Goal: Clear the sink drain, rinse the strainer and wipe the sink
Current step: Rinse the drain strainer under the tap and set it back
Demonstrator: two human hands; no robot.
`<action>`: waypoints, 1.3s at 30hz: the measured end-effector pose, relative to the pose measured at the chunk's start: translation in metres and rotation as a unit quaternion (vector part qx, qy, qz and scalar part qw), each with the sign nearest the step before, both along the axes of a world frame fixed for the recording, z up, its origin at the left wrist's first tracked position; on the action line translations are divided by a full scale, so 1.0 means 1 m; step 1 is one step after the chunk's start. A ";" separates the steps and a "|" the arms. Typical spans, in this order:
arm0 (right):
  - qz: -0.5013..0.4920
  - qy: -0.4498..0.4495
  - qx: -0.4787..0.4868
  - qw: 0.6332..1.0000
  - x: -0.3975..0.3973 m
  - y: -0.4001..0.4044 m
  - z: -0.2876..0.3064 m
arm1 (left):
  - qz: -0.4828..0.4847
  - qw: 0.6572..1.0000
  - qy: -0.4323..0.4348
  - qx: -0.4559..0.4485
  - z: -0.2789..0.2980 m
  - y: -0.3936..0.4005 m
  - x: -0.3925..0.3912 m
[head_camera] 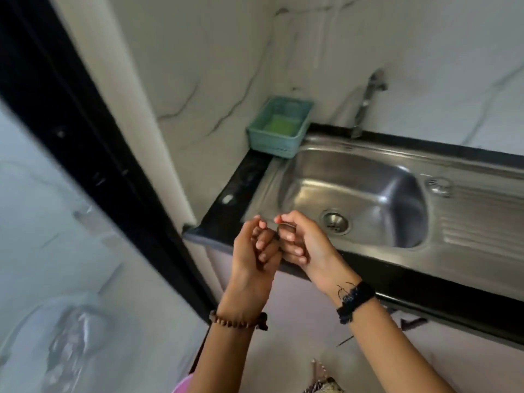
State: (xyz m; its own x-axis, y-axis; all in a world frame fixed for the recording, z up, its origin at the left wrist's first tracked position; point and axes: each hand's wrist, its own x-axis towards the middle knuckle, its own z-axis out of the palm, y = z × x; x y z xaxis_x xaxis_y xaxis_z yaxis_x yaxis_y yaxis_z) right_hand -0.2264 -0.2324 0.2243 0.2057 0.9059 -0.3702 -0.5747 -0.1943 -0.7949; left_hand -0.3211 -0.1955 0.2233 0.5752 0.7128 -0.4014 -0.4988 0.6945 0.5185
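A stainless steel sink (354, 177) is set in a black counter, with its round drain (334, 221) in the basin floor. My two hands meet in front of the sink's front left corner. My right hand (300, 241) pinches a small thin metal ring-shaped piece (284, 228), apparently the strainer, between thumb and fingers. My left hand (255, 248) is curled right beside it, fingertips against the piece; whether it grips it is unclear. A steel tap (367, 100) stands at the back over the basin. Blur hides whether anything sits in the drain.
A teal plastic basket (279, 129) with a green sponge inside sits at the counter's back left corner. A ribbed drainboard (479, 222) lies right of the basin. A black door frame (71, 123) runs along the left. White marble-look wall tiles stand behind.
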 end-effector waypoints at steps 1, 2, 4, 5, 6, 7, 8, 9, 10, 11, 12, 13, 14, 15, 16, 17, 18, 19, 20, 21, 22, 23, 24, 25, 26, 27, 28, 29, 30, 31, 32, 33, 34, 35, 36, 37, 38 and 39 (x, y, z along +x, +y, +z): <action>-0.027 -0.013 0.005 1.000 0.019 -0.005 0.004 | -0.031 0.999 0.004 0.009 0.006 -0.001 0.022; -0.054 -0.031 0.007 0.998 0.038 -0.009 0.006 | -0.061 0.998 0.011 0.019 0.009 -0.002 0.044; -0.108 -0.073 -0.004 0.991 0.078 -0.015 0.007 | -0.106 0.993 0.030 0.046 0.011 -0.005 0.088; -0.133 -0.094 -0.013 0.987 0.102 -0.017 0.007 | -0.124 0.990 0.043 0.058 0.012 -0.006 0.113; -0.153 -0.114 -0.022 0.981 0.125 -0.020 0.005 | -0.137 0.987 0.058 0.065 0.011 -0.007 0.139; -0.169 -0.129 -0.032 0.977 0.149 -0.021 0.001 | -0.145 0.984 0.075 0.067 0.008 -0.008 0.166; -0.183 -0.140 -0.042 0.972 0.173 -0.023 -0.003 | -0.153 0.982 0.094 0.064 0.005 -0.008 0.193; -0.193 -0.148 -0.056 0.968 0.194 -0.024 -0.008 | -0.158 0.979 0.113 0.057 0.001 -0.007 0.216; -0.204 -0.159 -0.070 0.964 0.218 -0.024 -0.013 | -0.165 0.976 0.133 0.052 -0.004 -0.005 0.242; -0.214 -0.176 -0.084 0.957 0.242 -0.023 -0.019 | -0.172 0.972 0.153 0.053 -0.010 -0.004 0.267; -0.223 -0.203 -0.100 0.948 0.267 -0.021 -0.026 | -0.181 0.967 0.172 0.060 -0.017 -0.003 0.291; -0.234 -0.233 -0.115 0.937 0.292 -0.020 -0.034 | -0.191 0.961 0.188 0.072 -0.024 -0.001 0.315; -0.246 -0.259 -0.130 0.925 0.313 -0.018 -0.042 | -0.200 0.955 0.203 0.082 -0.030 0.000 0.335; -0.259 -0.271 -0.142 0.916 0.335 -0.018 -0.050 | -0.210 0.949 0.218 0.088 -0.036 0.000 0.358; -0.270 -0.278 -0.152 0.909 0.356 -0.018 -0.058 | -0.222 0.942 0.232 0.091 -0.043 0.001 0.380; -0.275 -0.288 -0.163 0.903 0.375 -0.019 -0.066 | -0.236 0.935 0.247 0.096 -0.050 0.002 0.401; -0.275 -0.308 -0.177 0.893 0.394 -0.020 -0.074 | -0.250 0.926 0.263 0.102 -0.058 0.003 0.421; -0.273 -0.336 -0.195 0.880 0.408 -0.023 -0.082 | -0.258 0.918 0.280 0.108 -0.066 0.006 0.436; -0.276 -0.363 -0.212 0.864 0.425 -0.025 -0.089 | -0.260 0.912 0.295 0.113 -0.075 0.009 0.454; -0.283 -0.388 -0.231 0.846 0.441 -0.028 -0.096 | -0.258 0.906 0.314 0.118 -0.084 0.013 0.469; -0.286 -0.415 -0.254 0.826 0.455 -0.030 -0.102 | -0.252 0.899 0.336 0.123 -0.093 0.017 0.483; -0.280 -0.439 -0.279 0.807 0.468 -0.033 -0.108 | -0.246 0.892 0.357 0.128 -0.102 0.021 0.494; -0.271 -0.455 -0.303 0.792 0.478 -0.034 -0.111 | -0.238 0.887 0.373 0.135 -0.109 0.025 0.501; -0.262 -0.456 -0.323 0.786 0.486 -0.035 -0.115 | -0.236 0.882 0.382 0.141 -0.115 0.027 0.509; -0.254 -0.451 -0.337 0.787 0.493 -0.035 -0.118 | -0.236 0.880 0.385 0.145 -0.120 0.029 0.514; -0.244 -0.450 -0.344 0.787 0.497 -0.033 -0.120 | -0.238 0.878 0.388 0.146 -0.122 0.029 0.518; -0.237 -0.453 -0.344 0.787 0.500 -0.032 -0.123 | -0.236 0.877 0.392 0.147 -0.126 0.030 0.520; -0.234 -0.457 -0.339 0.788 0.500 -0.030 -0.125 | -0.234 0.877 0.395 0.143 -0.127 0.030 0.520; -0.237 -0.455 -0.329 0.793 0.500 -0.027 -0.127 | -0.233 0.881 0.391 0.133 -0.129 0.031 0.521; -0.244 -0.445 -0.318 0.801 0.500 -0.025 -0.129 | -0.236 0.887 0.379 0.114 -0.130 0.031 0.520; -0.251 -0.435 -0.307 0.808 0.499 -0.021 -0.131 | -0.238 0.898 0.358 0.090 -0.131 0.032 0.517; -0.255 -0.427 -0.301 0.814 0.496 -0.018 -0.132 | -0.241 0.909 0.335 0.064 -0.130 0.034 0.513; -0.256 -0.425 -0.298 0.815 0.493 -0.015 -0.133 | -0.241 0.919 0.309 0.039 -0.130 0.035 0.509; -0.255 -0.425 -0.298 0.816 0.489 -0.011 -0.134 | -0.240 0.927 0.286 0.018 -0.130 0.037 0.503; -0.253 -0.425 -0.295 0.817 0.485 -0.007 -0.135 | -0.235 0.936 0.262 0.001 -0.130 0.039 0.497; -0.252 -0.423 -0.285 0.822 0.479 -0.002 -0.135 | -0.227 0.942 0.247 -0.008 -0.131 0.044 0.490; -0.249 -0.422 -0.270 0.829 0.474 0.005 -0.134 | -0.217 0.948 0.233 -0.011 -0.134 0.051 0.483; -0.244 -0.426 -0.252 0.834 0.468 0.012 -0.131 | -0.205 0.952 0.227 -0.010 -0.136 0.058 0.475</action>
State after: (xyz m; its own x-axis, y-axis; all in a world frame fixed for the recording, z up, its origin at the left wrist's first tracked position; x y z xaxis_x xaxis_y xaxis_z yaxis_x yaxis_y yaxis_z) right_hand 0.2421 -0.2199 0.0930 0.8874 0.4106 -0.2096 0.0491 -0.5364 -0.8425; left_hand 0.1536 -0.1378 0.0872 0.5678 0.4546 -0.6862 0.0888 0.7950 0.6001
